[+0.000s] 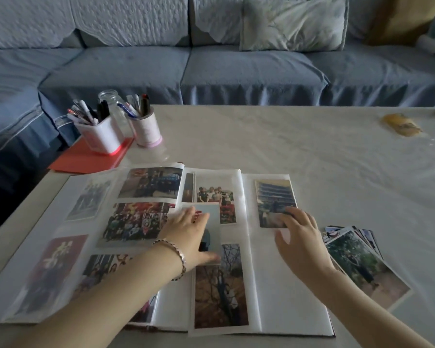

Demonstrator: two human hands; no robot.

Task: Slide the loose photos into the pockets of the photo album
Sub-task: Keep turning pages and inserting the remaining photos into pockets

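My left hand (189,234) holds a photo (211,219) over the middle page of the open album (274,285), fingers at its top end and thumb at its bottom end. My right hand (301,237) is spread, fingertips pressing the lower edge of the tower photo (274,197) on the right page. A pile (362,262) of loose photos lies on the bench (286,141), just right of the album.
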